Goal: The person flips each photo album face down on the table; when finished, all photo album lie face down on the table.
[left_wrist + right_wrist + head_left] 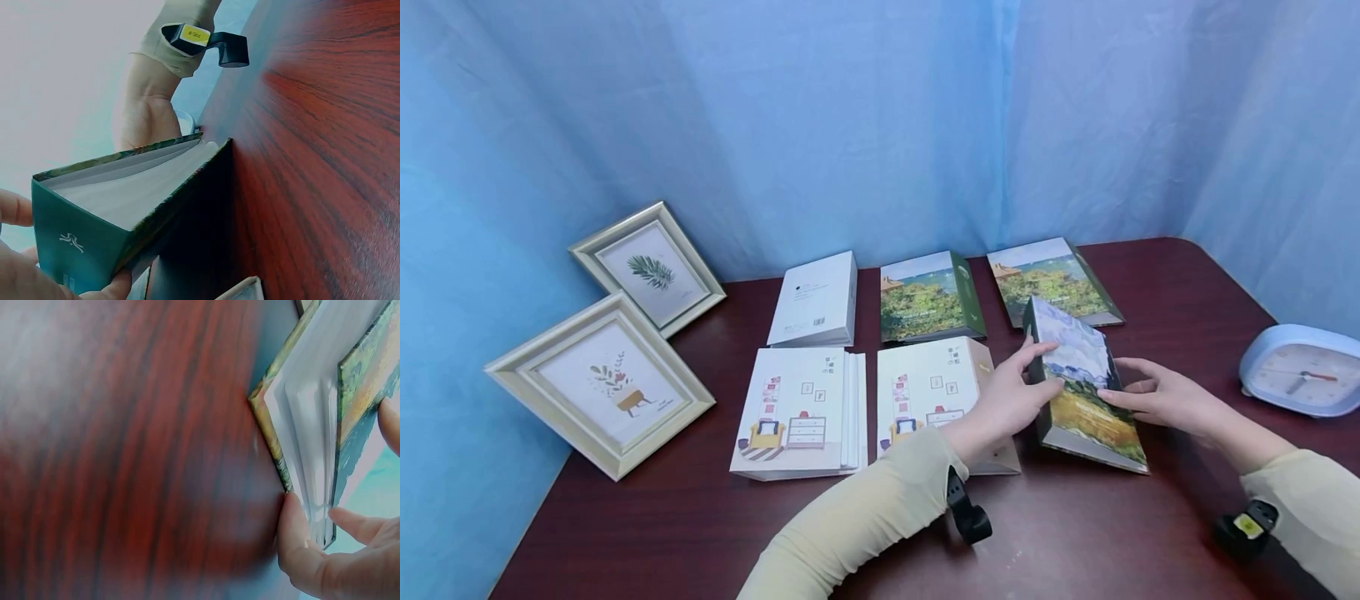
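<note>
Both hands hold a photo album (1078, 383) with a painted landscape cover, tilted above the table at the right of the row. My left hand (1009, 392) grips its dark green spine, which faces the left wrist view with a small white figure on it (72, 244). At the opposite edge, my right hand (1165, 396) pinches the covers between thumb and fingers. The right wrist view shows the white pages (306, 425) slightly fanned between the covers. Just left of my left hand lies a white album (925, 375) with a furniture drawing, partly covered by my forearm.
Another furniture-drawing album (797, 417) lies further left. Behind are a plain white album (814, 300) and two garden-cover albums (925, 296). Two picture frames (617, 383) stand at the left. A blue clock (1303, 371) is near the right edge. Curtains (850, 125) hang behind the table.
</note>
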Demonstrator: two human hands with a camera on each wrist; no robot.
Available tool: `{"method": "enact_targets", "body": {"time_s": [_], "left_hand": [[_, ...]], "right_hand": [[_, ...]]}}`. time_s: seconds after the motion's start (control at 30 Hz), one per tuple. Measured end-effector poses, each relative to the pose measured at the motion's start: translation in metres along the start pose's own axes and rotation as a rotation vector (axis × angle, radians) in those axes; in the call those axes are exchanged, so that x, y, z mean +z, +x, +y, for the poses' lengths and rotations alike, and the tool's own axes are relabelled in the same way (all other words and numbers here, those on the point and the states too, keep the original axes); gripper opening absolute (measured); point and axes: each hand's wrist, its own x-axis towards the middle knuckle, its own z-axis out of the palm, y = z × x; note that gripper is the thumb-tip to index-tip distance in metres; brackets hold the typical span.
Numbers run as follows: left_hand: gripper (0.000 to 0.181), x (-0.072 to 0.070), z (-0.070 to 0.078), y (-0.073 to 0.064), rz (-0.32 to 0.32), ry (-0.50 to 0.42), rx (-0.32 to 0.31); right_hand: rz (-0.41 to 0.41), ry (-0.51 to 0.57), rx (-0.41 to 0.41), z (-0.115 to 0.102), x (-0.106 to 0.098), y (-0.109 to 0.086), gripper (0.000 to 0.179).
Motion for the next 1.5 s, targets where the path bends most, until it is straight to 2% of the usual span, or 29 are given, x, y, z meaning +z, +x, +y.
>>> {"method": "enact_targets", "body": {"time_s": [0.13, 0.3, 0.43, 0.57, 0.67, 0.73, 1.0, 1.17, 1.3, 1.4, 1.5], "left_hand": [[0.049, -0.008, 0.001, 0.001, -0.027, 0.032, 0.022], [0.052, -0.016, 0.005, 0.001, -0.039, 0.044, -0.001], [0.052, -0.02, 0.009, 0.001, -0.041, 0.045, -0.013], [0.052, -0.022, 0.012, 0.0, -0.031, 0.059, -0.014], [0.052, -0.023, 0.015, -0.002, -0.024, 0.072, -0.014], [0.051, -0.024, 0.018, -0.004, -0.03, 0.076, -0.002], [0.046, -0.024, 0.029, -0.015, -0.088, 0.145, 0.085], [0.049, -0.019, 0.034, -0.019, -0.117, 0.167, 0.162], [0.052, -0.014, 0.035, -0.019, -0.111, 0.245, 0.218], [0.052, -0.011, 0.035, -0.018, -0.114, 0.275, 0.251], [0.052, -0.009, 0.035, -0.017, -0.133, 0.256, 0.264]], "right_hand": [[0.001, 0.026, -0.021, -0.004, 0.004, 0.001, 0.091], [0.005, 0.035, -0.054, -0.01, 0.01, 0.001, 0.09], [0.061, -0.064, -0.093, -0.019, 0.012, 0.001, 0.091], [0.189, -0.213, -0.236, -0.03, 0.014, -0.001, 0.084], [0.244, -0.234, -0.353, -0.037, 0.015, -0.003, 0.077], [0.241, -0.204, -0.381, -0.041, 0.016, -0.005, 0.076], [0.156, -0.078, -0.356, -0.046, 0.013, -0.014, 0.077], [0.066, 0.159, -0.41, -0.037, 0.007, -0.021, 0.063], [-0.023, 0.317, -0.478, -0.031, 0.003, -0.024, 0.056], [-0.069, 0.354, -0.488, -0.03, -0.001, -0.026, 0.057], [-0.085, 0.346, -0.481, -0.032, -0.002, -0.03, 0.059]]}}
